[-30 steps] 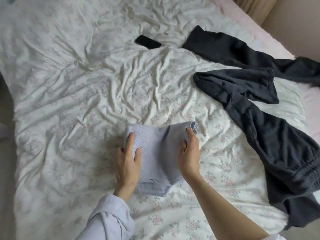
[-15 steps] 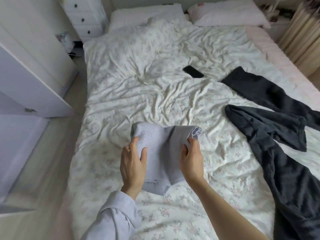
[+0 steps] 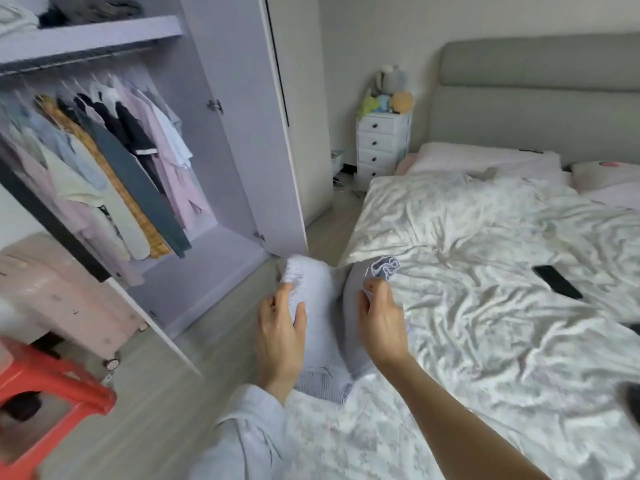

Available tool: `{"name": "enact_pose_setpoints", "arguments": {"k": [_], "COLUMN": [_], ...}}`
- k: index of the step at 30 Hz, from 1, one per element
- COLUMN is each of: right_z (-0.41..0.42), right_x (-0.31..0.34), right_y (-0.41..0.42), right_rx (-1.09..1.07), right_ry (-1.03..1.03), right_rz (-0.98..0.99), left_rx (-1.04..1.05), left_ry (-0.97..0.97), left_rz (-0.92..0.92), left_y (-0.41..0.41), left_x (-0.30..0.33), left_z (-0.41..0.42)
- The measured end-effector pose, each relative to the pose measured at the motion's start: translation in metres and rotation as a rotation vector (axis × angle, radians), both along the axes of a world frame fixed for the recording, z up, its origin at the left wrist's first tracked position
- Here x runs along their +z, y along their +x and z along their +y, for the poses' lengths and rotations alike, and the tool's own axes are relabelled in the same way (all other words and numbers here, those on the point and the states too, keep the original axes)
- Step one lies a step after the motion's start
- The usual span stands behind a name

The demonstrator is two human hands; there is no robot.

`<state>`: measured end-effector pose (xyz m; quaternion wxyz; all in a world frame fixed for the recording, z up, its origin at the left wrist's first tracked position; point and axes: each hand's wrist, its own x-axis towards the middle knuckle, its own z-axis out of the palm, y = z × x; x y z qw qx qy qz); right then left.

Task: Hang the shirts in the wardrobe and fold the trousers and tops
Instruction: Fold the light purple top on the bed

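Head view, the only one: both hands hold a folded pale grey-blue top (image 3: 320, 306) up over the left edge of the bed (image 3: 485, 323), above the strip of wooden floor (image 3: 214, 341) between bed and wardrobe (image 3: 221, 133). The left hand (image 3: 280, 329) grips the left side of the bundle, thumb on the near face and fingers wrapped round the fold. The right hand (image 3: 381, 323) grips the right side, fingers curled into the cloth just below a small dark-blue printed emblem (image 3: 384, 266) at the top's upper right corner. The ribbed hem of the top hangs down between the two wrists. The left arm wears a light blue sleeve (image 3: 242, 434); the right forearm is bare.

The wardrobe stands open on the left, its door (image 3: 287, 116) swung out toward the bed. Shirts and other garments (image 3: 114, 174) hang in a row from the rail under a shelf (image 3: 86, 38) that carries folded cloth. A black phone (image 3: 557, 282) lies on the crumpled flowered duvet, well apart from the hands. A white chest of drawers (image 3: 382, 143) with soft toys (image 3: 391, 95) on top stands beside the grey headboard (image 3: 536, 98). A red plastic stool (image 3: 52, 393) and a pink suitcase (image 3: 62, 292) sit at the lower left.
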<state>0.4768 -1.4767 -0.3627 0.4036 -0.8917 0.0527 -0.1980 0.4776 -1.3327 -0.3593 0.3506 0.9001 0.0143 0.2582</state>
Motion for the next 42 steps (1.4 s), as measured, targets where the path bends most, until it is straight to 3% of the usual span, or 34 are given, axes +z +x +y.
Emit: {"name": "enact_pose_setpoints", "arguments": {"k": [6,14,20,31,42], "right_z": [0.117,0.310,0.389,0.391,0.397], "right_x": [0.067,0.123,0.150,0.203,0.290], "right_y": [0.037,0.087,0.132,0.272,0.537], "right_rx": [0.199,0.203,0.146,0.096,0.204], "right_ry": [-0.155,0.065,0.114,0.083,0.205], "right_rz": [-0.153,-0.293,-0.361,-0.503,-0.663], "left_rx": [0.106,0.072,0.086,0.033,0.146], "left_ry": [-0.012,0.005,0.094,0.101,0.060], "left_rz": [-0.083,-0.182,-0.231,-0.234,-0.440], "left_y": [0.019,0.069,0.113,0.256,0.505], "left_x": [0.058,0.118,0.153,0.210,0.299], "left_z": [0.125,0.308,0.388,0.389,0.401]}}
